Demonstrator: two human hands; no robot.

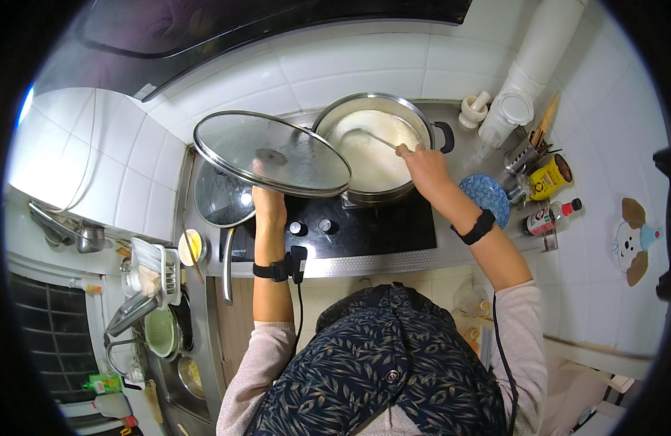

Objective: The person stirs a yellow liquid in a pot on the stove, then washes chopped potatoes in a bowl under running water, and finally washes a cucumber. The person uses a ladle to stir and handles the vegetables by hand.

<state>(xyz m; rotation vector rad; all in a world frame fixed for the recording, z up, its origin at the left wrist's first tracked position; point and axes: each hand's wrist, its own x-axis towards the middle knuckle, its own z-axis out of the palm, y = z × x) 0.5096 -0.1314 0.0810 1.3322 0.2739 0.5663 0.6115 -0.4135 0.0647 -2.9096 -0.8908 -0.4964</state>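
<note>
My left hand (268, 204) holds a tilted, round glass lid (226, 139) with a steel rim, raised over the left side of the cooktop (368, 234). Its fingers show through the glass close to the lid's knob (271, 156). My right hand (427, 166) grips the handle of a metal ladle (380, 141). The ladle's bowl dips into a white, foamy liquid (376, 169) inside a wide steel pot (331, 117) with a dark side handle (444, 137). Partly behind the raised lid sits a frying pan (228, 261) under its own glass cover (213, 199).
A small bowl (202, 252) with yellow contents and chopsticks (189, 240) stands left. On the right are a blue patterned plate (488, 191), a sauce bottle (542, 219), a yellow container (548, 179), a utensil holder (519, 158) and a mortar (473, 113). The sink (169, 376) is lower left.
</note>
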